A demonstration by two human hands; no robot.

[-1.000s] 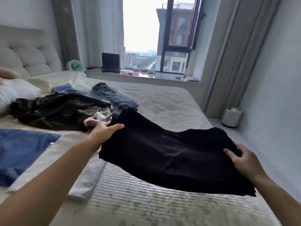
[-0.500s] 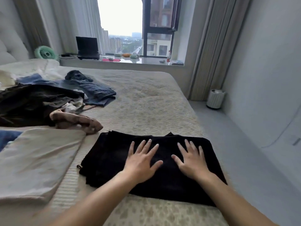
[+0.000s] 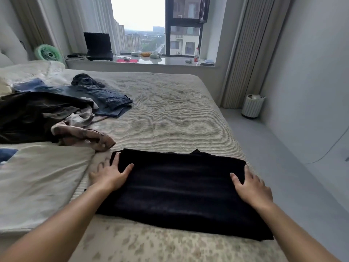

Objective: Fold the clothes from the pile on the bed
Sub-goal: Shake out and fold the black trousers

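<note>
A black garment (image 3: 179,188) lies folded flat on the bed (image 3: 170,114) in front of me. My left hand (image 3: 108,175) lies at its left edge, fingers spread, thumb on the cloth and the other fingers partly on the bedcover. My right hand (image 3: 250,186) presses flat on the garment's right edge with straight fingers. The pile of unfolded clothes (image 3: 43,112) sits at the left: a dark brown piece, a beige patterned piece (image 3: 83,135) and blue denim (image 3: 107,100).
A folded cream cloth (image 3: 37,182) lies at the near left beside the black garment, with a blue piece (image 3: 6,153) at the frame's left edge. Beyond the bed, a window ledge holds a laptop (image 3: 98,46) and a green fan (image 3: 48,53). A white bin (image 3: 252,105) stands on the floor at right.
One second ago both hands held the black garment in the air; it was then laid flat. Since half a second ago my hands slid apart from its middle to its left and right edges.
</note>
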